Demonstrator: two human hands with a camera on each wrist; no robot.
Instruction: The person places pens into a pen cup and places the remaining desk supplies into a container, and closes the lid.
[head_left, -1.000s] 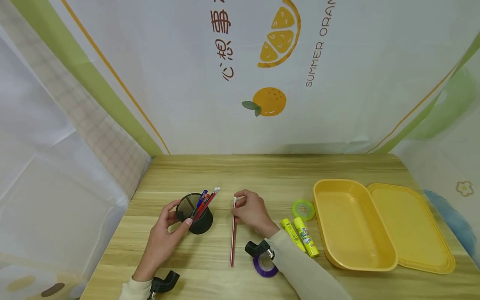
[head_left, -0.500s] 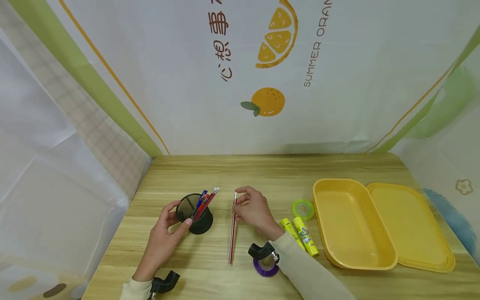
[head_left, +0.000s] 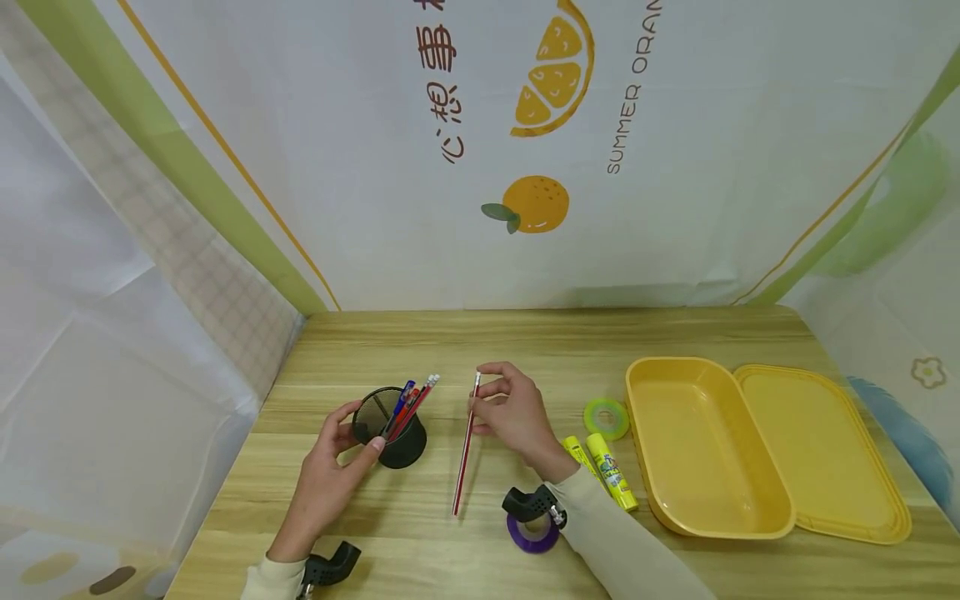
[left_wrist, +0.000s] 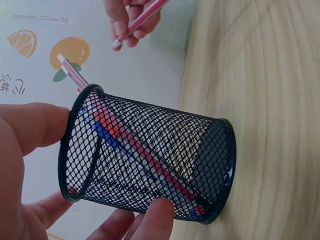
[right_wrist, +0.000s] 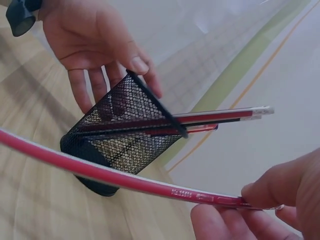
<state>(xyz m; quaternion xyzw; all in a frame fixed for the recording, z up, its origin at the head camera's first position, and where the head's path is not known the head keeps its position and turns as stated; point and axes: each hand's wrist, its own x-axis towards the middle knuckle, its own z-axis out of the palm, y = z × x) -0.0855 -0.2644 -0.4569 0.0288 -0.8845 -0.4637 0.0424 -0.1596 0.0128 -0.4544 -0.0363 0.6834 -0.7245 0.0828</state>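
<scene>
Now, right fingers [right_wrist: 212,223]: I pinch the pencil [right_wrist: 150,186].
Left fingers [left_wrist: 159,218]: I hold the mesh cup [left_wrist: 150,155].
Eraser end [head_left: 477,377]: risen, so likely cup-bound.

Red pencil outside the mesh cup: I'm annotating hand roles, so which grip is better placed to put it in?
Probably the right: the right grip pinches the red pencil near its white end, beside the mesh cup. The left grip is occupied, holding the cup.
</scene>
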